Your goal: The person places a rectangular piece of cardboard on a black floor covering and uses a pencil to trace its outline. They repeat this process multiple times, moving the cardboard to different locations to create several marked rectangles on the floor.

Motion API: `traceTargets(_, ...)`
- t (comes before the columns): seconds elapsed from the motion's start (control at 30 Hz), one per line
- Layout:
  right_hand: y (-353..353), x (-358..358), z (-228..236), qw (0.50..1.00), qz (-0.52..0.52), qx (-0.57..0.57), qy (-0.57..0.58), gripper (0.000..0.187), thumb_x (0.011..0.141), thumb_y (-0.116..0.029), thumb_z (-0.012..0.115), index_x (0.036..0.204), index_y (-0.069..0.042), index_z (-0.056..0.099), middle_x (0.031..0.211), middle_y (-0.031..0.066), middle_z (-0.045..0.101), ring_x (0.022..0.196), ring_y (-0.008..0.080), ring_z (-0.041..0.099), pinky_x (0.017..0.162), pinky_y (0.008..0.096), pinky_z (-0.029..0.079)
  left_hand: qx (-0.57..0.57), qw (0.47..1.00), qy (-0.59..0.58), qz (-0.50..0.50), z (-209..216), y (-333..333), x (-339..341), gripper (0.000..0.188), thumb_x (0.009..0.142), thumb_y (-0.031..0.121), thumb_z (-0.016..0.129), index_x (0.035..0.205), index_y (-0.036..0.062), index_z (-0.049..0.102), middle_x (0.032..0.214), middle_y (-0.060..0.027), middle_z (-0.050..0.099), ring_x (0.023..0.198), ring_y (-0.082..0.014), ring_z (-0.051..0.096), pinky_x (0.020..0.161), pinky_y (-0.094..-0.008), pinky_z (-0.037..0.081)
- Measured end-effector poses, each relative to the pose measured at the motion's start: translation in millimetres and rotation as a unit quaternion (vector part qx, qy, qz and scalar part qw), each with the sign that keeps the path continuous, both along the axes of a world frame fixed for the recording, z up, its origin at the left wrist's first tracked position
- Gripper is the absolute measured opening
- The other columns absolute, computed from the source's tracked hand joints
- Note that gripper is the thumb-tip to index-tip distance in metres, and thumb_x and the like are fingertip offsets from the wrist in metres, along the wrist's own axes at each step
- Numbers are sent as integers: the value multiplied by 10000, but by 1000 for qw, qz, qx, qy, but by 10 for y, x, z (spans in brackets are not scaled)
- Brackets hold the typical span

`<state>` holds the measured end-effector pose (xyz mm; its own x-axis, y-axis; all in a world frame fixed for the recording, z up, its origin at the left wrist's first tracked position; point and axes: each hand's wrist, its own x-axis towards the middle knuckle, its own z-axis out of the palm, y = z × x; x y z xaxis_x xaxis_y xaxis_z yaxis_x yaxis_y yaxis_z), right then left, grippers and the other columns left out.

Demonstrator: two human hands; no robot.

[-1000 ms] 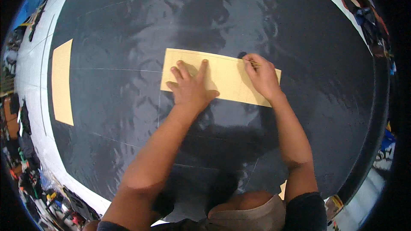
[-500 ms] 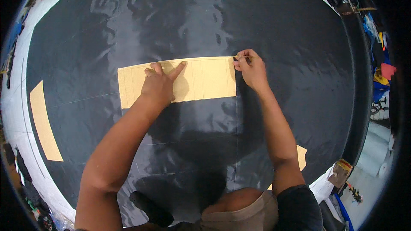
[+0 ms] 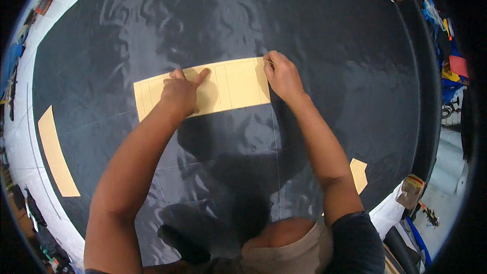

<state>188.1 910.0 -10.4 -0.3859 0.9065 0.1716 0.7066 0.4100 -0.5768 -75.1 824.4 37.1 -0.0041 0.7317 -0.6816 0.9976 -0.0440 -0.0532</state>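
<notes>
A long cream card template (image 3: 242, 83) with ruled lines across it lies flat on black sheet material (image 3: 324, 71). My left hand (image 3: 181, 92) presses down on its left half, fingers spread apart. At the template's far right corner, my right hand (image 3: 283, 75) is closed in a pinch around a thin, stick-like tool (image 3: 272, 63), whose tip meets the corner. Most of this tool is hidden by the fingers. Faint pale lines run over the black sheet, one of them leading from the template's near right corner toward me.
A curved cream strip (image 3: 57, 155) lies at the left edge of the sheet, and another cream piece (image 3: 358, 175) is partly behind my right forearm. Beyond the sheet's right edge sit a brown block (image 3: 411, 192) and pale rolls (image 3: 446, 162). White surface (image 3: 20, 137) borders the left.
The view has shifted and tilted slightly. My right hand has turned so that less of the thin tool shows, still at the template's far right corner. My left hand keeps pressing the template.
</notes>
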Motion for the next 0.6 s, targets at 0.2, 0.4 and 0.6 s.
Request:
traceTargets(0.2, -581, 186, 122, 991, 46, -48, -119, 129, 959, -157, 564, 1011, -45, 601, 1018, 172, 667, 923, 421, 659, 802, 536, 526, 27, 999, -15, 18, -6, -22, -77, 1189, 689, 317, 926, 1617, 387, 185, 1419, -329, 416, 1125, -428, 655, 964, -442, 556)
traceTargets(0.4, -1064, 524, 297, 998, 28, -53, -18, 155, 976, -151, 584, 1072, -38, 628, 1044, 159, 676, 947, 382, 671, 819, 453, 545, 23, 1000, -14, 15, 5, -46, -63, 1148, 716, 385, 901, 1615, 406, 187, 1434, -312, 412, 1143, -417, 646, 957, -442, 549)
traceTargets(0.6, -1038, 629, 278, 965, -129, -126, 191, 195, 998, -182, 609, 1113, -30, 650, 1046, 150, 703, 957, 344, 679, 819, 402, 538, 174, 984, 9, 47, -95, -331, -327, 1025, 789, 618, 771, 1604, 244, 275, 1413, -288, 441, 1234, -435, 587, 964, -511, 527)
